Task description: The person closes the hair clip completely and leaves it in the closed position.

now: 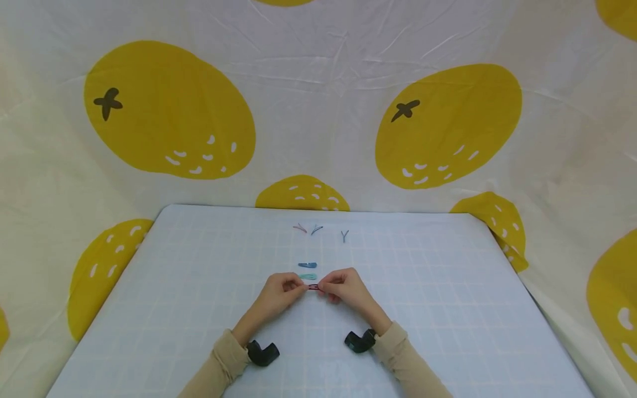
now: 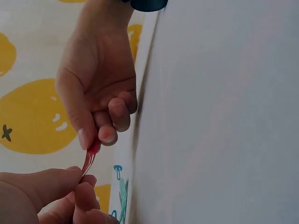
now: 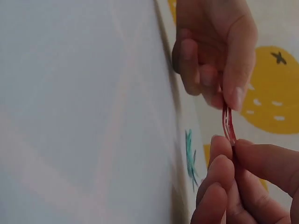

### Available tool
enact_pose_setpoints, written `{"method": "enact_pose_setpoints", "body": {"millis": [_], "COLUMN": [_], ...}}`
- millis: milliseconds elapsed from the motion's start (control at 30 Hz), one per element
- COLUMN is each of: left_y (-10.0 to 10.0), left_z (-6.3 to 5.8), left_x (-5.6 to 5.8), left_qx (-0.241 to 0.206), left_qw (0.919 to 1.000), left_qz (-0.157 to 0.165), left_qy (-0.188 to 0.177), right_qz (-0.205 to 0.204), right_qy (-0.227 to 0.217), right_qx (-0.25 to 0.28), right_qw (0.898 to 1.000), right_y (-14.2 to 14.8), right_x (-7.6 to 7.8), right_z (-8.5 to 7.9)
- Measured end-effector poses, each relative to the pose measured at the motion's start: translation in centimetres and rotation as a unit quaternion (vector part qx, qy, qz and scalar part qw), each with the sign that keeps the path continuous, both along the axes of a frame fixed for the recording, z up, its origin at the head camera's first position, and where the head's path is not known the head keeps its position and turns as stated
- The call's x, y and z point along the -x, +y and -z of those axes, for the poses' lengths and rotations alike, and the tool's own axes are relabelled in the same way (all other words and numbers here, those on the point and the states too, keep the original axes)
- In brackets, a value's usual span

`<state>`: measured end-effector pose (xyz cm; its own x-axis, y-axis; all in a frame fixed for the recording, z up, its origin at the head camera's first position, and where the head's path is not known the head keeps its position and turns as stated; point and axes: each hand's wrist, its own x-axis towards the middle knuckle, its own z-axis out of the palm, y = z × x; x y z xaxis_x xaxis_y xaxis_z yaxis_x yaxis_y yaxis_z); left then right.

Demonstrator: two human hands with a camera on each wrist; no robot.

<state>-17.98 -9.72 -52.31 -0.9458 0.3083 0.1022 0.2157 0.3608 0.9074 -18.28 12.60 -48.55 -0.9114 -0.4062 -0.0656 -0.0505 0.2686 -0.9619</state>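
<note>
A red snap hair clip [image 1: 313,287] is held between both hands, low over the table. My left hand [image 1: 281,292] pinches its narrow end between thumb and fingers. At the wider end, my right hand [image 1: 349,288] pinches it the same way. In the right wrist view the red clip [image 3: 228,125] shows its slim bowed frame with slots between the fingertips. Just beyond the hands lie a mint green hair clip [image 1: 307,276] and, behind it, a blue hair clip [image 1: 307,265].
Farther back on the pale checked tabletop [image 1: 448,309] lie a reddish opened clip [image 1: 300,228], a dark blue opened clip [image 1: 317,229] and another Y-shaped blue clip [image 1: 344,236]. Behind the table hangs a white cloth with yellow fruit prints [image 1: 169,110].
</note>
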Motion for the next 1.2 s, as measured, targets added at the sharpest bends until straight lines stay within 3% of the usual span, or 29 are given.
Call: {"method": "enact_pose_setpoints", "body": {"millis": [167, 333, 467, 667, 1000, 1200], "left_y": [-0.6, -0.9, -0.9, -0.6, -0.6, -0.6], "left_z": [-0.1, 0.6, 1.4, 1.6, 1.6, 1.7], "left_x": [0.4, 0.7, 0.8, 0.7, 0.6, 0.6], "left_qx": [-0.001, 0.01, 0.05, 0.117, 0.144, 0.145], "left_qw": [0.9998, 0.998, 0.9929, 0.9803, 0.973, 0.9739], "left_qz": [-0.012, -0.034, -0.058, -0.06, -0.054, -0.054], "left_qy": [0.016, 0.053, 0.091, 0.148, 0.172, 0.165], "right_qz": [0.009, 0.024, 0.025, 0.023, 0.031, 0.034], "right_qy": [-0.009, -0.014, -0.031, -0.042, -0.033, -0.024], "right_qx": [-0.005, -0.01, -0.026, -0.055, -0.07, -0.081], "right_qw": [1.0, 1.0, 0.999, 0.997, 0.997, 0.996], "right_y": [-0.4, -0.9, -1.1, -1.2, -1.5, -1.6], "right_x": [1.2, 1.5, 1.6, 1.7, 1.5, 1.5], "right_z": [1.6, 1.9, 2.0, 2.3, 2.1, 2.4]}}
